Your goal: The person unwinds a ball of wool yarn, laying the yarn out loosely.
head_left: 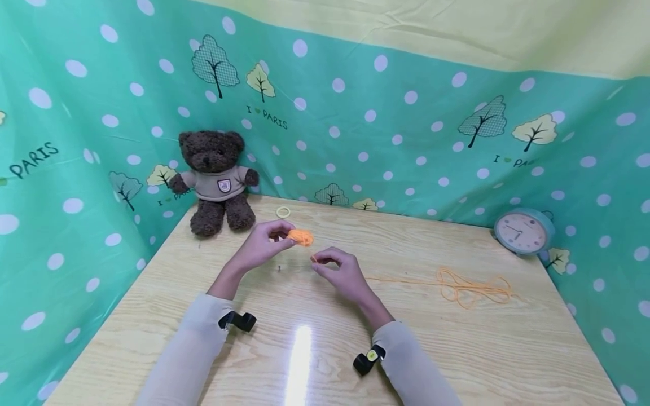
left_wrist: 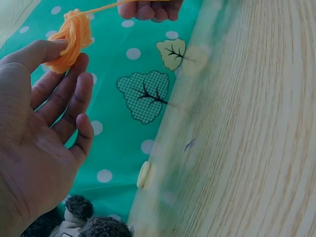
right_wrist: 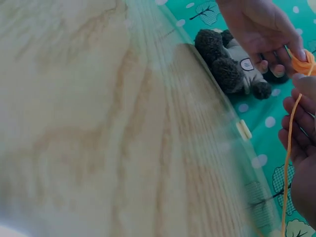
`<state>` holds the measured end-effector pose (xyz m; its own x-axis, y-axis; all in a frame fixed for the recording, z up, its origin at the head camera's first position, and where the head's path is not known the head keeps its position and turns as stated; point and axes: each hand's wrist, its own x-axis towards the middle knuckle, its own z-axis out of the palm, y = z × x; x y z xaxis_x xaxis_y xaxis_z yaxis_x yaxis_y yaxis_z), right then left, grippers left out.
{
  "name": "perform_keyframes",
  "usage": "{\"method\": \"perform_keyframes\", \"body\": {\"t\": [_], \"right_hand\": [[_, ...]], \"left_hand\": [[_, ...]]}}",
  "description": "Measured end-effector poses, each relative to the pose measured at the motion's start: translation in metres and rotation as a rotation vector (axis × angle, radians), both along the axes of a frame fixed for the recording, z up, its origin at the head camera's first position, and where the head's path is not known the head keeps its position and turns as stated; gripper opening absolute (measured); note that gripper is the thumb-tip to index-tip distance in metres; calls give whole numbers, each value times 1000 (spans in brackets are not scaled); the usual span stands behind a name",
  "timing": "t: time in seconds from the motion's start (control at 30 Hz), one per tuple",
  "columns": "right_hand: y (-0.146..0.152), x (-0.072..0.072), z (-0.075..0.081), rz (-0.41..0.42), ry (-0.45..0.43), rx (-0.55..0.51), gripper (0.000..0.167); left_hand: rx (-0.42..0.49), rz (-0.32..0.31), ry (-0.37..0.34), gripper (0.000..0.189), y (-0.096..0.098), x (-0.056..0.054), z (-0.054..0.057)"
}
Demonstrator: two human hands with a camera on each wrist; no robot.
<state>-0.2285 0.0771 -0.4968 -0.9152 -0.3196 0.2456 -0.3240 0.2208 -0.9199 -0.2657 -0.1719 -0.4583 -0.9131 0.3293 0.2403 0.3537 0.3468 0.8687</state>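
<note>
Just below and left of the centre of the head view, the left hand (head_left: 259, 247) pinches a wound bundle of orange yarn (head_left: 301, 237) between thumb and fingers. In the left wrist view that bundle sits at the upper left, with the thumb pressed across it and the lower fingers spread loosely beneath.

The right hand (head_left: 344, 273), slightly lower and to the right in the head view, grips the yarn strand (head_left: 401, 280) between thumb and fingertip. In the left wrist view, the strand runs from the bundle's top toward this hand at the upper edge; in the right wrist view it hangs down the right side of the frame.

A loose, looped heap of yarn (head_left: 472, 287) lies on the worktop (head_left: 254, 355) at the lower right of the head view, joined to the strand. Above it, toward the right edge, stands a round blue clock (head_left: 522, 231). A brown teddy bear (head_left: 215, 180) sits at the left, with a pale ring (head_left: 283, 212) near its feet, against a green dotted cloth (head_left: 355, 146).
</note>
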Motion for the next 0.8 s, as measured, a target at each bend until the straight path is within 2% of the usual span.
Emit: {"method": "perform_keyframes", "body": {"t": [0.2, 0.47, 0.6, 0.8], "right_hand": [[6, 1, 7, -25, -5, -48, 12], [31, -3, 27, -145, -9, -187, 19], [45, -6, 30, -198, -11, -182, 24], [59, -7, 30, -214, -7, -148, 26]], "left_hand": [[9, 3, -7, 22, 0, 0, 2], [15, 9, -24, 24, 0, 1, 2], [15, 9, -31, 23, 0, 2, 3], [62, -4, -74, 22, 0, 4, 4]]}}
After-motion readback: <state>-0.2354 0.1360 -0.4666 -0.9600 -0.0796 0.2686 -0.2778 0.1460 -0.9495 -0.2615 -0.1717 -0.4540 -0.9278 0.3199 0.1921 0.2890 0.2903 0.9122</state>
